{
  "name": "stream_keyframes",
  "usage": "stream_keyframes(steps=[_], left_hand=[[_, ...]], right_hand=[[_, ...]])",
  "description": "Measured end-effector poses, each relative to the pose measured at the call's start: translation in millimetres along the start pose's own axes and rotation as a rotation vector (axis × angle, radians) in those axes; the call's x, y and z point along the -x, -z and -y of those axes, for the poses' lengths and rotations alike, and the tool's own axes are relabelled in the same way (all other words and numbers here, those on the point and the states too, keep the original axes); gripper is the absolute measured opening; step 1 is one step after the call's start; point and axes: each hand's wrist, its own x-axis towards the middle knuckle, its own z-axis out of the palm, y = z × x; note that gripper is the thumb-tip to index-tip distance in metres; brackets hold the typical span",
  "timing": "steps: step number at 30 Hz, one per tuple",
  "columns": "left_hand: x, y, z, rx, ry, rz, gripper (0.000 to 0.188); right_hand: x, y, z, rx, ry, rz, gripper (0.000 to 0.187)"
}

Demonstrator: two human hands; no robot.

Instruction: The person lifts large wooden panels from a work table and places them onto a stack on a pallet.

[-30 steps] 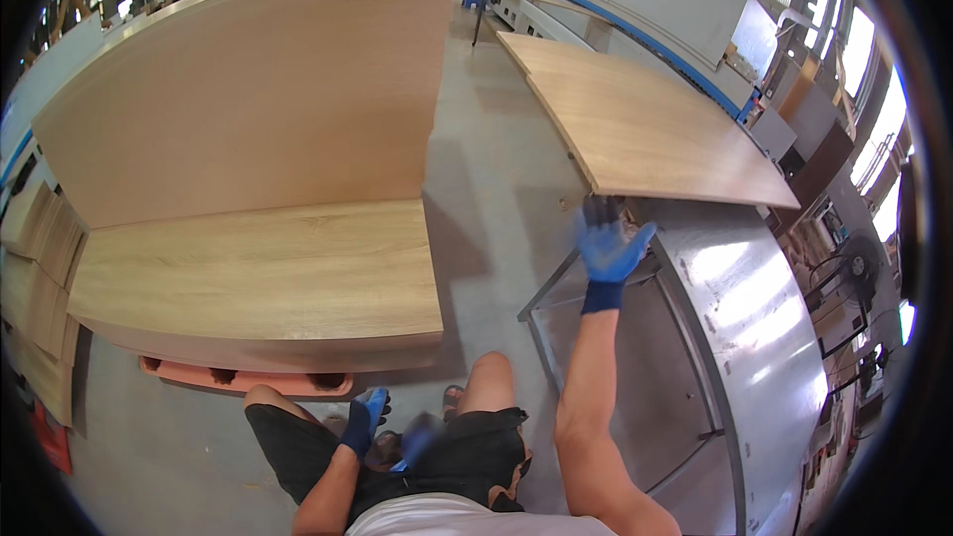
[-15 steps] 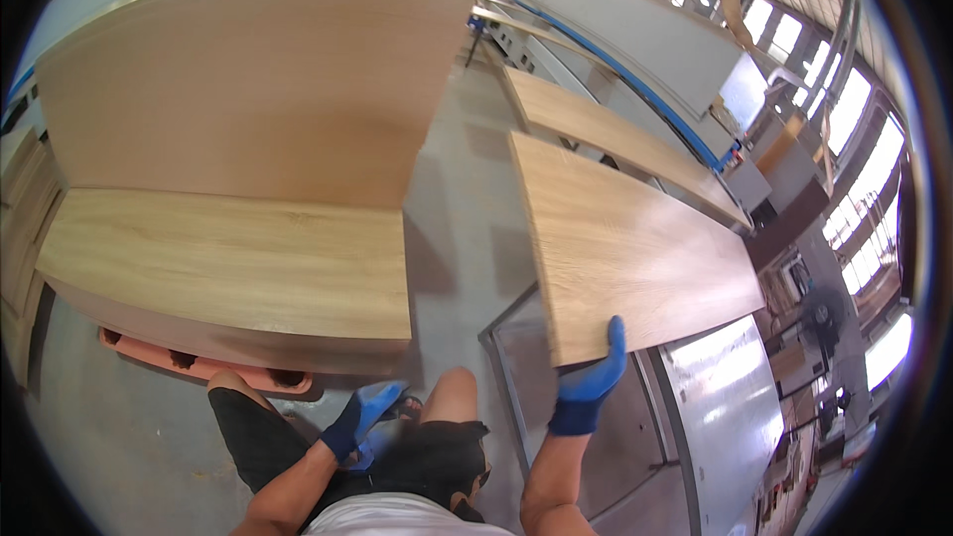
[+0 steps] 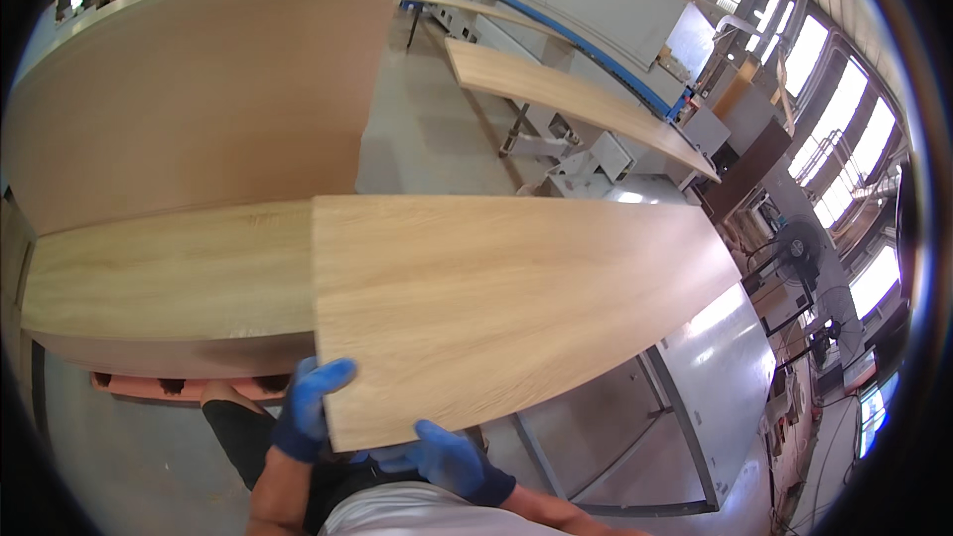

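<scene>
A light wood-grain panel (image 3: 496, 308) stretches across in front of me, its left end overlapping the view of a stack of similar boards (image 3: 169, 273). My left hand (image 3: 316, 399), in a blue glove, grips the panel's left edge near the close corner, thumb on top and the other fingers partly hidden. Along the near edge, my right hand (image 3: 445, 455), gloved alike, holds the panel with its thumb over the top and its fingers below. The panel's far right end lies over or near a shiny metal table (image 3: 730, 377).
Behind the stack stands a tall pile of brown boards (image 3: 199, 89). An orange-red pallet (image 3: 179, 387) lies under the stack. Another wood panel (image 3: 576, 104) rests along a long machine with a blue rail (image 3: 576, 35). A black fan (image 3: 794, 248) stands at the right.
The panel has swung leftward off its slanted position toward the stack. My left hand has come up from my lap onto its edge; my right hand has moved left along with it.
</scene>
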Motion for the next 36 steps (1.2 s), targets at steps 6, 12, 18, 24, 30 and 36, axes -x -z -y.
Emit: stream_keyframes(steps=[6,12,18,24,30,36], left_hand=[[38,192,-53,0.114,-0.433,-0.453,0.035],[96,346,-63,-0.09,-1.026,-0.584,0.052],[85,301,-19,0.68,-0.919,-0.927,0.05],[109,333,-18,0.75,-0.703,-0.995,0.039],[56,357,-23,0.316,-0.781,-0.889,0.035],[-46,353,9,-0.021,-0.32,-1.382,0.04]], right_hand=[[82,82,89,-0.352,0.84,-0.261,0.053],[142,193,165,-0.037,1.143,-0.496,0.05],[100,192,154,0.203,1.247,-0.784,0.056],[26,115,91,0.129,0.948,-0.659,0.048],[-73,59,8,0.226,0.185,-0.16,0.048],[-139,130,-20,0.504,0.056,-0.205,0.032]])
